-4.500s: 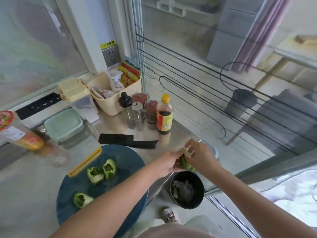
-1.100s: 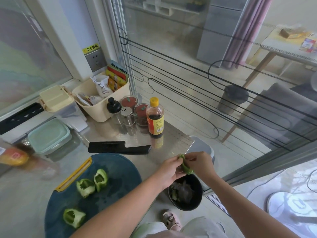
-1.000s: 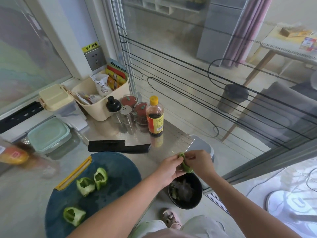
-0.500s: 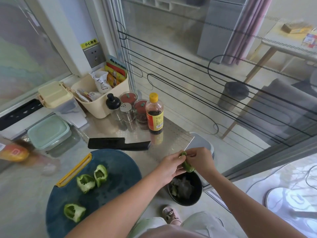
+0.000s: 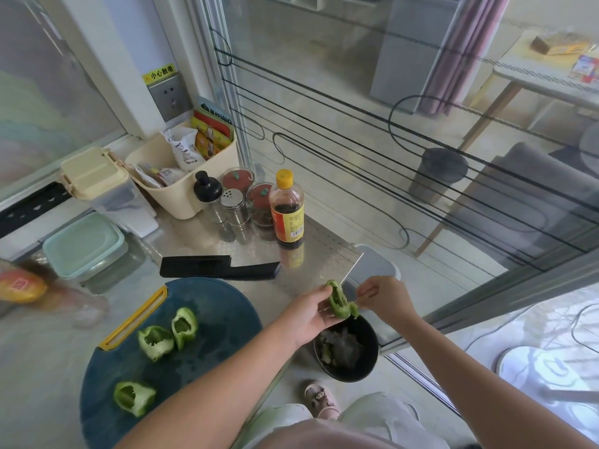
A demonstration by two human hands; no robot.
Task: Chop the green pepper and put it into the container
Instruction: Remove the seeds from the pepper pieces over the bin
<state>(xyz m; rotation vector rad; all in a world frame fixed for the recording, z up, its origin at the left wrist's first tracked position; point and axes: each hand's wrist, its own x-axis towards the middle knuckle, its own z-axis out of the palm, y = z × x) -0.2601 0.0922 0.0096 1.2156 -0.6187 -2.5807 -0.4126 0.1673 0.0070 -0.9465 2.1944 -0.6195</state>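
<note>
Far left, about 9 o'clock: pale green lidded container on the steel counter, lid on. Below it, 7 to 8 o'clock: round dark blue cutting board with a yellow handle strip; three green pepper pieces lie on it, hollow sides up, two touching near the handle, one apart toward the near edge. Just past the board at its 12 o'clock: black knife lying flat, untouched. Behind it, 11 o'clock: a cream basket of packets, small jars and shakers, and a sauce bottle with yellow cap, upright. Centre: left hand comes in from the lower left, forearm stretched diagonally over the board's edge, palm turned up and rightward, fingers curled around a fourth pepper piece, gripping it by its outer skin with the hollow facing right. Right hand reaches from lower right, wrist bent, thumb and forefinger pinched together at the pepper's right rim; whether they hold a bit of pith or only touch the flesh, cannot tell. Both hands sit beyond the counter's corner, directly above a black bin on the floor holding dark scraps. At 6 o'clock: a sandalled foot.
</note>
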